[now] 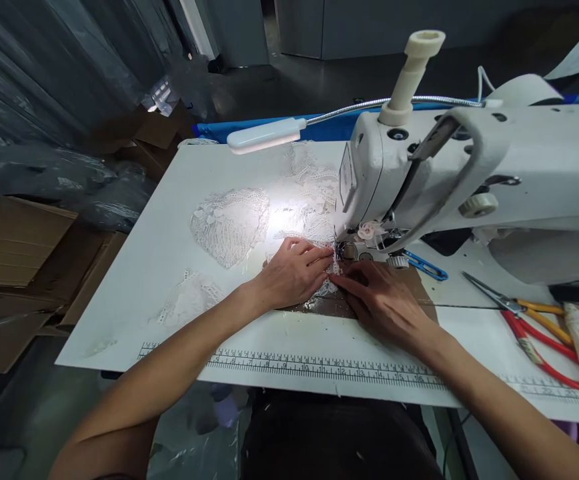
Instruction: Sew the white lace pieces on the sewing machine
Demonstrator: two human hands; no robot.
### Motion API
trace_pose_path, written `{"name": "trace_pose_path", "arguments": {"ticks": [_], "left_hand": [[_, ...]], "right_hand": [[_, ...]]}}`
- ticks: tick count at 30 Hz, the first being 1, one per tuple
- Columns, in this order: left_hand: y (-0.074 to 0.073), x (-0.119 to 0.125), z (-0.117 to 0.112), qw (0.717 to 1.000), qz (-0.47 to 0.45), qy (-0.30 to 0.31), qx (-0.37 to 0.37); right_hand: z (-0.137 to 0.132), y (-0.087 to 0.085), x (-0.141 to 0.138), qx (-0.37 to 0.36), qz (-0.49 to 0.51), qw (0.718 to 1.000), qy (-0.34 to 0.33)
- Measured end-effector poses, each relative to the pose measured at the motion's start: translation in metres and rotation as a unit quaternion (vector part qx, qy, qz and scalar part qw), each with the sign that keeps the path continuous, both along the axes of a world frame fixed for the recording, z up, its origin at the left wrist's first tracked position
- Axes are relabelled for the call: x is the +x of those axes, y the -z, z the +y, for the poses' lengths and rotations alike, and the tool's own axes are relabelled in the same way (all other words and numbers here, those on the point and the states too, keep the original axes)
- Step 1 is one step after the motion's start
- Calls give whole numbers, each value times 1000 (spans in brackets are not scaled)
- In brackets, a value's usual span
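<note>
The left hand (294, 273) lies flat on the white desk (169, 220), fingers stretched out and pressed down on a small lace piece (325, 288), with its fingertips right at the presser foot (342, 252) of the white sewing machine (469, 173). The right hand (379, 297) rests just beside it, also spread open rather than gripping, with its fingertips touching the same lace from the near side. The lace sits between the two hands, directly under the machine's head, partly on a dark patch of the desk. A gooseneck lamp (264, 135) lights a heart-shaped lace panel (229, 223) farther left, and another lace scrap (189, 297) lies nearer the front edge. Red-handled scissors (544, 333) lie well to the right, and a blue tool (424, 267) lies close under the machine arm. A printed ruler (319, 367) runs along the desk's front edge.
</note>
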State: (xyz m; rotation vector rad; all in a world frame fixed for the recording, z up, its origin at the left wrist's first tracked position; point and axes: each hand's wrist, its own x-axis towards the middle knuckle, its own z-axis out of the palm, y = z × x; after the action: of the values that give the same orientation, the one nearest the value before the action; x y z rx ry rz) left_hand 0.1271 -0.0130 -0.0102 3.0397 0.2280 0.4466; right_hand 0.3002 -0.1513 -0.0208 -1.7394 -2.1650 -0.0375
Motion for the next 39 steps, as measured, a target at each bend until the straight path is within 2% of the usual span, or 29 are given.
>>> {"name": "trace_pose_path", "arguments": {"ticks": [11, 24, 33, 39], "left_hand": [[6, 2, -3, 999, -39, -16, -34], [0, 0, 0, 999, 0, -6, -53], [-2, 2, -6, 999, 8, -29, -41], [-1, 2, -6, 998, 3, -21, -53]], "right_hand": [[2, 0, 5, 22, 46, 998, -20], [2, 11, 6, 33, 88, 996, -2], [2, 11, 7, 17, 99, 995, 10], [3, 10, 6, 19, 124, 992, 2]]}}
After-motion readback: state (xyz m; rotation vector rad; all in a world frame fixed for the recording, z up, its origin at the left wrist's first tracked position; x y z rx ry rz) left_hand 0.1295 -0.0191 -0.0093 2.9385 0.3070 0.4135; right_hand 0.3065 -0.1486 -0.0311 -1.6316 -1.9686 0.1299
